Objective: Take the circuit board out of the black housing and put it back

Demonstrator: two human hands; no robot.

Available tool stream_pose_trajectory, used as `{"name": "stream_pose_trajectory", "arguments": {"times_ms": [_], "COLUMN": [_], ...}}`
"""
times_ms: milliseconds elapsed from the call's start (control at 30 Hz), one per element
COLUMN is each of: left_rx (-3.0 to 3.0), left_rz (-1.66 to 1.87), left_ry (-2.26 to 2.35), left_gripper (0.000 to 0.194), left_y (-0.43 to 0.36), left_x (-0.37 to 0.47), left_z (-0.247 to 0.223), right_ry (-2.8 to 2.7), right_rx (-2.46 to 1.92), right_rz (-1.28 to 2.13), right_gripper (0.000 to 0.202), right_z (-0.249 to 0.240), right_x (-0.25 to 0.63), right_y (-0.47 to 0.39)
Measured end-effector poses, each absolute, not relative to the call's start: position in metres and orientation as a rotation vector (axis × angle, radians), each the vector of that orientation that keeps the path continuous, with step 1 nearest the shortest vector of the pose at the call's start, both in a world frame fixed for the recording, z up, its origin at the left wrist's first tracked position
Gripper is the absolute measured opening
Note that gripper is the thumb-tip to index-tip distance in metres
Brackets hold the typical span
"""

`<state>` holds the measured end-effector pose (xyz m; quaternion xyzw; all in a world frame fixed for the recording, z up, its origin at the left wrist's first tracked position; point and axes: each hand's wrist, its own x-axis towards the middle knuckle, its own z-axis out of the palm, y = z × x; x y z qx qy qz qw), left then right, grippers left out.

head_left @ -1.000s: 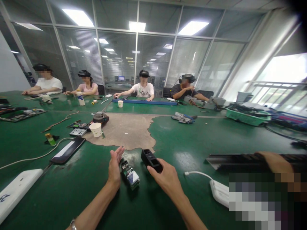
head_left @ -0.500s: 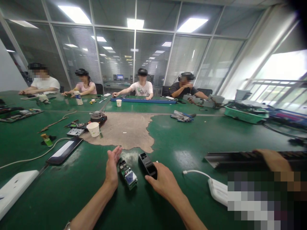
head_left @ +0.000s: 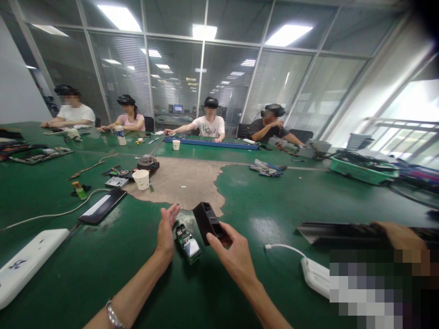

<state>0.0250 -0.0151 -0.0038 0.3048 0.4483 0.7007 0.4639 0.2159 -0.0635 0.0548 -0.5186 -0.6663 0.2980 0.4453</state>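
Note:
A black plastic housing point(head_left: 206, 221) with cut-outs in its top is gripped by my right hand point(head_left: 231, 249), thumb at the near end and fingers along the right side. It is tilted and appears raised off the green table point(head_left: 240, 297). Left of it, a small circuit board module point(head_left: 188, 244) with a pale, shiny block on it lies on the table. My left hand point(head_left: 167, 230) stands on edge just left of that module, fingers stretched out and holding nothing. A silver bracelet circles my left wrist.
To the left lie a phone point(head_left: 103, 206) with a cable and a white power bank point(head_left: 30, 265). A paper cup point(head_left: 141, 179) stands ahead. On the right are a white device point(head_left: 315, 278), a long black profile point(head_left: 339, 233) and another person's hand point(head_left: 403, 234). Several people sit opposite.
My right hand has lifted and tilted the black housing, showing more of its side. My left hand stays stretched beside the circuit board module. The whole view has shifted slightly.

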Motion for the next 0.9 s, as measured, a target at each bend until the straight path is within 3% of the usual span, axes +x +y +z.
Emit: {"name": "stream_pose_trajectory", "arguments": {"times_ms": [333, 800, 900], "left_rx": [0.724, 0.747, 0.759], "left_rz": [1.709, 1.768, 1.768], "left_ry": [1.111, 1.223, 1.235], "left_gripper": [0.068, 0.044, 0.042], "left_y": [-0.015, -0.014, -0.014], "left_x": [0.024, 0.022, 0.021], "left_z": [-0.005, -0.01, -0.01], "right_ry": [-1.902, -2.071, -2.127], "right_rx": [-1.267, -1.283, -1.321], "right_rz": [0.539, 0.31, 0.359], "right_gripper": [0.022, 0.035, 0.05], "right_z": [0.045, 0.029, 0.024], "right_x": [0.19, 0.178, 0.181], "right_y": [-0.078, -0.081, -0.08]}}
